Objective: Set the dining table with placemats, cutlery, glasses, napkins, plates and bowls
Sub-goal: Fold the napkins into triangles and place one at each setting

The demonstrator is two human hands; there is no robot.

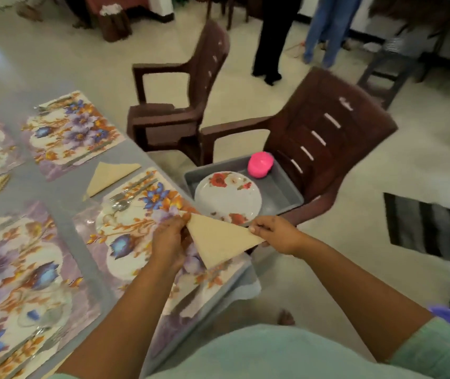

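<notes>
The grey counter (pixel 54 187) is covered in floral placemats (pixel 125 236). Both grips are pinched on a tan napkin (pixel 218 239), left hand (pixel 170 239) and right hand (pixel 275 233) holding opposite corners, just above the nearest mat's edge.

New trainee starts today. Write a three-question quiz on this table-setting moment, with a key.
1. True or false: both hands, left and right, hold the folded napkin.
2. Where do the floral plates sit?
A. on a placemat
B. in the grey tray on the chair
C. on the floor
3. Fill in: the cutlery lies on the nearest ______.

Key: 1 true; 2 B; 3 placemat.
</notes>
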